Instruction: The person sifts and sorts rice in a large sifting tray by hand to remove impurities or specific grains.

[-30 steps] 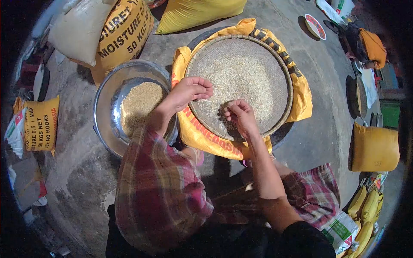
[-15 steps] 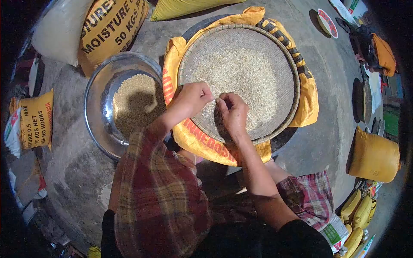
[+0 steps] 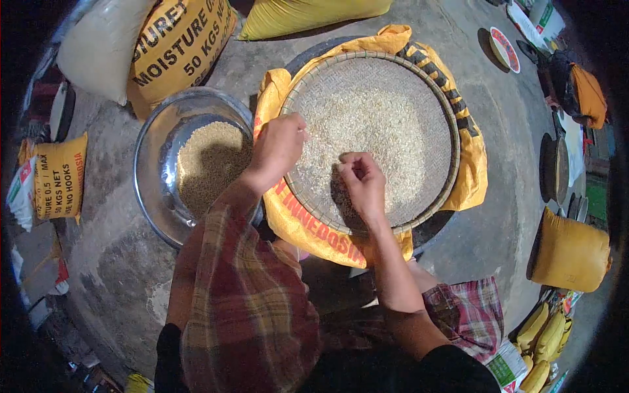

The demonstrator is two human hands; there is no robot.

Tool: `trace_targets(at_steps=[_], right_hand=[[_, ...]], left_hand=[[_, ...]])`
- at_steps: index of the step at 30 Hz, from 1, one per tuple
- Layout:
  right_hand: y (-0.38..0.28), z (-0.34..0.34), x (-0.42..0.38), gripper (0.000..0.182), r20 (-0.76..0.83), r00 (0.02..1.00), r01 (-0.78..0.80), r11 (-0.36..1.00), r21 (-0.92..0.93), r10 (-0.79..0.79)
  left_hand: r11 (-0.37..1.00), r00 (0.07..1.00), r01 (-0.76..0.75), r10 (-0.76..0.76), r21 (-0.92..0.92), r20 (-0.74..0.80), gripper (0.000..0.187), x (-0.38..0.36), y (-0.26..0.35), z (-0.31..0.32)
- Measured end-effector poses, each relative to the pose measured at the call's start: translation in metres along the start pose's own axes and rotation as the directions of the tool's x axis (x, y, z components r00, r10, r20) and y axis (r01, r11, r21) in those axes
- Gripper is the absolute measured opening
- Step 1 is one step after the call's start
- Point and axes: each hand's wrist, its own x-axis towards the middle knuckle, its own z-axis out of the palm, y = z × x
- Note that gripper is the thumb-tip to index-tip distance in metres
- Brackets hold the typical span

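Note:
A round woven tray (image 3: 448, 177) holds a spread layer of pale grains (image 3: 386, 124) and rests on a yellow printed sack (image 3: 321, 237). Over the tray's left rim is my left hand (image 3: 280, 145), its fingers curled together; whatever they hold is too small to make out. My right hand (image 3: 363, 183) is above the grains near the tray's middle, thumb and forefinger pinched, and nothing clear shows between them. To the left stands a metal basin (image 3: 152, 141) with brownish grain (image 3: 213, 157) inside, close to my left forearm.
Full printed sacks (image 3: 177, 52) and a yellow sack (image 3: 308, 14) stand at the back. On the right are a bowl (image 3: 504, 50), an upright pan (image 3: 560, 169), a tan sack (image 3: 571, 250) and bananas (image 3: 547, 331). A smaller sack (image 3: 60, 178) is far left.
My hands have moved apart: the left went left to the tray's rim, while the right stayed over the grains. The whole view has shifted slightly, with the tray and basin lower in it.

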Motion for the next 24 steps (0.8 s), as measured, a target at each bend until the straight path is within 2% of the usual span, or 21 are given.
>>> trace_targets(at_steps=[1, 2, 4, 6, 7, 8, 9, 10, 11, 13, 14, 16, 17, 18, 19, 20, 22, 24], right_hand=[[-0.004, 0.005, 0.0, 0.007, -0.025, 0.994, 0.097, 0.95, -0.298, -0.109], [-0.006, 0.01, 0.001, 0.009, -0.016, 0.975, 0.174, 0.803, -0.57, -0.222], [-0.002, 0.012, 0.004, 0.01, -0.018, 0.963, 0.207, 0.781, -0.589, -0.269], [0.002, 0.009, 0.004, 0.012, 0.037, 0.947, 0.261, 0.693, -0.672, -0.32], [0.005, 0.007, 0.004, 0.006, 0.009, 0.953, 0.249, 0.768, -0.59, -0.302], [0.006, 0.004, 0.002, 0.006, 0.011, 0.954, 0.248, 0.766, -0.592, -0.301], [0.001, 0.001, 0.0, 0.006, -0.016, 0.991, 0.115, 0.91, -0.399, -0.133], [-0.003, -0.001, -0.001, 0.007, -0.004, 0.999, -0.042, 0.982, -0.185, 0.042], [-0.01, -0.002, -0.002, 0.01, 0.062, 0.985, -0.16, 0.987, 0.028, 0.158], [-0.009, 0.002, -0.001, 0.01, 0.032, 0.988, -0.152, 0.985, 0.086, 0.15], [-0.009, 0.005, 0.0, 0.01, 0.002, 0.99, -0.139, 0.98, 0.145, 0.141], [-0.003, 0.007, 0.003, 0.007, 0.018, 0.995, -0.1, 0.986, 0.13, 0.099], [0.0, 0.009, 0.005, 0.006, -0.002, 1.0, 0.015, 0.986, -0.165, -0.016], [0.0, 0.012, 0.006, 0.007, 0.012, 0.991, 0.124, 0.887, -0.446, -0.132], [-0.007, 0.015, 0.004, 0.01, 0.01, 0.994, 0.098, 0.82, -0.563, -0.111], [-0.007, 0.015, 0.004, 0.01, 0.011, 0.994, 0.098, 0.819, -0.566, -0.112], [-0.006, 0.015, 0.006, 0.01, 0.115, 0.944, 0.301, 0.669, -0.679, -0.308], [-0.007, 0.011, 0.001, 0.007, 0.086, 0.962, 0.251, 0.717, -0.651, -0.259]], left_hand=[[0.987, 0.994, -0.091, 0.098, 0.132, -0.051, 0.01, 0.003, -0.001, 0.002], [0.987, 0.994, -0.088, 0.097, 0.133, -0.059, 0.01, 0.006, -0.001, 0.005], [0.959, 0.998, 0.032, -0.045, 0.281, 0.039, 0.011, 0.012, 0.004, 0.007], [0.967, 0.999, 0.009, -0.018, 0.255, 0.035, 0.01, 0.012, 0.006, 0.006], [0.973, 0.999, -0.016, 0.008, 0.231, 0.038, 0.01, 0.012, 0.007, 0.006], [0.973, 0.999, -0.014, 0.006, 0.228, 0.037, 0.01, 0.012, 0.006, 0.005], [0.991, 0.998, 0.018, -0.026, 0.135, 0.063, 0.009, 0.012, 0.004, 0.002], [0.998, 0.994, 0.053, -0.056, 0.042, 0.092, 0.009, 0.012, 0.001, 0.001], [0.998, 0.994, 0.056, -0.06, 0.042, 0.094, 0.009, 0.011, -0.002, 0.0], [0.993, 1.0, 0.028, -0.027, -0.118, 0.011, 0.011, 0.013, -0.007, -0.001], [0.992, 1.0, 0.03, -0.029, -0.119, 0.011, 0.011, 0.015, -0.006, 0.0], [0.992, 0.999, -0.042, 0.04, -0.115, -0.023, 0.013, 0.021, -0.002, 0.002], [0.992, 0.999, -0.04, 0.038, -0.116, -0.026, 0.013, 0.025, -0.002, 0.005], [0.998, 1.0, -0.019, 0.021, -0.054, 0.023, 0.013, 0.028, -0.001, 0.008], [1.0, 0.997, -0.001, 0.001, 0.007, 0.071, 0.014, 0.03, -0.001, 0.011], [1.0, 0.998, -0.001, 0.001, 0.004, 0.07, 0.014, 0.029, -0.002, 0.012], [0.997, 0.989, 0.026, -0.014, -0.079, 0.15, 0.018, 0.026, 0.004, 0.005], [0.994, 0.986, 0.03, -0.013, -0.105, 0.164, 0.019, 0.02, 0.011, -0.008]])
